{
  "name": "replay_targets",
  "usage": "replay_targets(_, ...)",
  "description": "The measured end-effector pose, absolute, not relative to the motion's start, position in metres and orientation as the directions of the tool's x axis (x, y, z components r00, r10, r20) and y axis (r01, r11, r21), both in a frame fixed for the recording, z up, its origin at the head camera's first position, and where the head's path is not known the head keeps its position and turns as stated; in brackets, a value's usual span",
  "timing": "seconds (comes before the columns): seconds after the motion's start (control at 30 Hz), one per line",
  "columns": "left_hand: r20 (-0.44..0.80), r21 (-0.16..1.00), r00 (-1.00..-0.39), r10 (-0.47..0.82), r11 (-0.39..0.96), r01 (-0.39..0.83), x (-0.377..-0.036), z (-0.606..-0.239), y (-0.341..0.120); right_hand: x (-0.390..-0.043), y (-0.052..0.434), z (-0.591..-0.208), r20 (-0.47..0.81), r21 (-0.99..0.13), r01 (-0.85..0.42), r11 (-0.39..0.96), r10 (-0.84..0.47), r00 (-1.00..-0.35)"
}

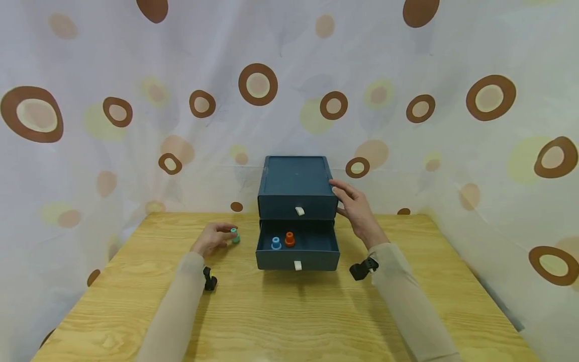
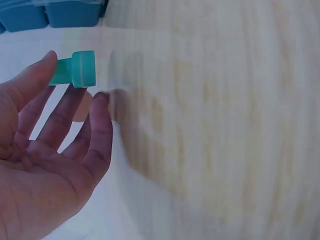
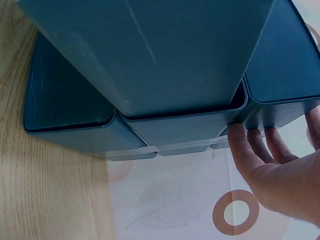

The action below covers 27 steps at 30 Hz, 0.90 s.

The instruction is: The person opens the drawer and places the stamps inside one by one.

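My left hand [image 1: 212,238] pinches a small green flanged peg [image 2: 82,69] between thumb and fingertips, left of the dark blue drawer cabinet [image 1: 296,176]. In the left wrist view the peg points sideways, its wider end away from the palm. The pulled-out drawer [image 1: 316,244] holds a light blue peg [image 1: 276,243] and an orange peg [image 1: 290,239], both upright. My right hand [image 1: 359,213] rests at the cabinet's upper right edge. In the right wrist view its extended fingers [image 3: 245,150] touch the cabinet's side near the top tier.
The upper drawer [image 1: 280,207] is closed and has a white pull tab [image 1: 300,211]. Another tier [image 3: 70,90] lies beneath the pulled-out drawer. Everything stands on a wooden table [image 1: 289,317], with a patterned curtain [image 1: 289,125] behind and at both sides.
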<state>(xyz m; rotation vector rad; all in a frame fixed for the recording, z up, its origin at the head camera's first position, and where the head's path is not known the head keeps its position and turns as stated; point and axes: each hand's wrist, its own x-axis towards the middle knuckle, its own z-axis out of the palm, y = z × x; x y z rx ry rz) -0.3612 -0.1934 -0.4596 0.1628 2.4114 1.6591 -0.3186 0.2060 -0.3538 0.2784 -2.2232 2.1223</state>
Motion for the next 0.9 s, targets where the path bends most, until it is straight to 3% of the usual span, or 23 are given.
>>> replay_targets(0.43, -0.066, 0.945, -0.968, 0.244, 0.328, 0.018, -0.345, -0.444, -0.191, -0.319, 0.203, -0.355, 0.163, -0.985, -0.167, 0.040, -0.093, -0.982)
replay_targets(0.9, -0.009, 0.938, -0.986, 0.164, 0.343, 0.048, -0.327, -0.433, -0.173, -0.321, 0.202, -0.355, 0.161, -0.985, -0.166, 0.040, -0.098, -0.982)
